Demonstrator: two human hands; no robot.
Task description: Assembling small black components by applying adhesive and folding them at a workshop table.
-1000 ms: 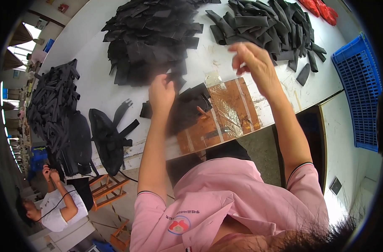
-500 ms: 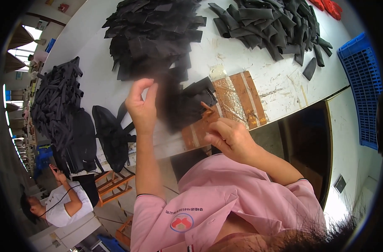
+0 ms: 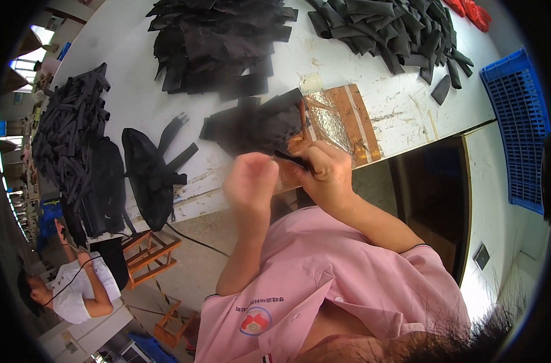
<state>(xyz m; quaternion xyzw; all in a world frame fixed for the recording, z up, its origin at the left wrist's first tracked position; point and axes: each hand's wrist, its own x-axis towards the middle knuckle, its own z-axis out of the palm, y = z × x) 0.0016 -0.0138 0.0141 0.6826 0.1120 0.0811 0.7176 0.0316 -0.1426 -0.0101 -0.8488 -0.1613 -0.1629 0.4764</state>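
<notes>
A small black fabric piece (image 3: 290,158) is pinched in my right hand (image 3: 328,174), whose fingers are curled tight. My left hand (image 3: 251,181), slightly blurred, is closed with its fingertips at the piece's left end. Just beyond both hands lies a loose stack of black fabric pieces (image 3: 251,127), partly blurred. A brown stick (image 3: 304,118) stands at the stack's right edge. Beside it, a brown board (image 3: 363,124) with shiny tape strips lies at the table edge.
Beyond the stack rises a big heap of flat black pieces (image 3: 212,45); rolled black pieces (image 3: 384,27) lie far right. Narrow black strips (image 3: 73,133) and a black bag (image 3: 145,175) are at left. A blue crate (image 3: 517,127) stands right. Another person (image 3: 85,287) sits at lower left.
My hands have come together; the left moved right and down toward the right. A black piece now shows between them. The blurred dark cloth beside my left hand is gone from there.
</notes>
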